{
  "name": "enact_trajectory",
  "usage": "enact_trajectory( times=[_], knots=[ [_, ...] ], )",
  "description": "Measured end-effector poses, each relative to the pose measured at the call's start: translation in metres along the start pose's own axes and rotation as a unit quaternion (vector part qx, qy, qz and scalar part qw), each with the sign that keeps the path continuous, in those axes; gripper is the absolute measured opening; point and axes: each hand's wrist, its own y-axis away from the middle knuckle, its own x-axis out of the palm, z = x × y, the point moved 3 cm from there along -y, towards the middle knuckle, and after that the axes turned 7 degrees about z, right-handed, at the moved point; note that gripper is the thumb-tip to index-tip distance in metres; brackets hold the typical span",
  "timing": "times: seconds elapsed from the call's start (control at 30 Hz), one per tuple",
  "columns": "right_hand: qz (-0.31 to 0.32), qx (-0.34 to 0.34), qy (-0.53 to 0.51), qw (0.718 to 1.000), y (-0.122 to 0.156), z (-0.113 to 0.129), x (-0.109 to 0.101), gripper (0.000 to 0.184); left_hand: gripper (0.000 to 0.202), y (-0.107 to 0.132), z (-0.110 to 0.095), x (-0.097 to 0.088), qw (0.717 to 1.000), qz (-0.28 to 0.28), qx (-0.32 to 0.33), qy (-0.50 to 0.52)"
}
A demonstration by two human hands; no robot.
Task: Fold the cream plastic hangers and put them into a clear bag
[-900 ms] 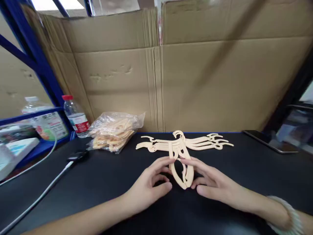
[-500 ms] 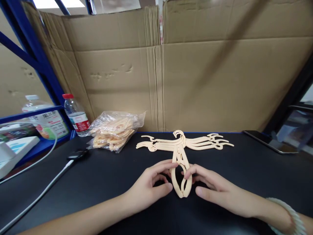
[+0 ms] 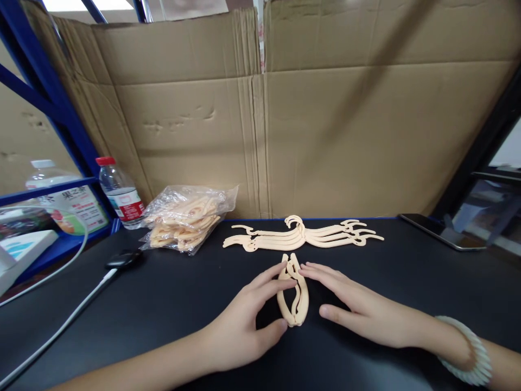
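A folded beige plastic hanger (image 3: 299, 304) lies on the black table (image 3: 171, 304) between my hands. My left hand (image 3: 248, 320) curves round its left side, index finger at the top end and thumb at the lower end. My right hand (image 3: 350, 307) lies flat on the hanger's right, fingers stretched out with the tips touching the upper end and the thumb apart from it. Just behind, clear of the folded one, a stack of spread-out hangers (image 3: 301, 237) lies flat.
A clear plastic bag of more hangers (image 3: 185, 217) sits at the left rear. Beside it stand a water bottle (image 3: 118, 193) and a blue shelf frame (image 3: 49, 98). A white cable (image 3: 61, 326) crosses the left. A phone (image 3: 439, 231) lies at right. A cardboard wall (image 3: 325, 125) closes the back.
The folded hanger has been drawn toward me, off the stack it overlapped, and its two arms have closed together. Both hands moved back with it.
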Motion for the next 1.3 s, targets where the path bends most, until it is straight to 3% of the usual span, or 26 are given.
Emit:
enact_trajectory(
  times=[0.23,0.57,0.73,0.87,1.0,1.1,1.3],
  knots=[
    [0.011,0.002,0.012,1.0,0.0,0.003,-0.004,0.06,0.042,0.002,-0.005,0.004,0.995,0.027,0.043,-0.089],
    [0.015,-0.002,0.037,0.999,0.0,0.006,-0.005,0.059,0.042,0.002,-0.002,0.005,0.991,0.056,0.008,-0.124],
    [-0.096,-0.015,0.09,0.991,-0.004,-0.016,-0.016,0.056,0.037,0.0,0.001,0.001,0.993,0.031,0.004,-0.112],
    [-0.225,-0.019,0.196,0.954,-0.002,-0.044,-0.039,0.046,0.038,0.0,0.008,-0.006,0.995,-0.007,-0.007,-0.103],
    [-0.268,0.008,0.273,0.924,0.003,-0.067,-0.059,0.036,0.038,0.002,0.013,-0.013,0.995,-0.017,0.0,-0.103],
    [-0.256,0.03,0.299,0.919,0.005,-0.076,-0.063,0.033,0.047,0.004,0.009,-0.016,0.99,0.024,0.02,-0.135],
    [-0.236,0.038,0.301,0.923,0.003,-0.077,-0.058,0.033,0.055,0.005,-0.008,-0.014,0.963,0.166,0.048,-0.205]
  ],
)
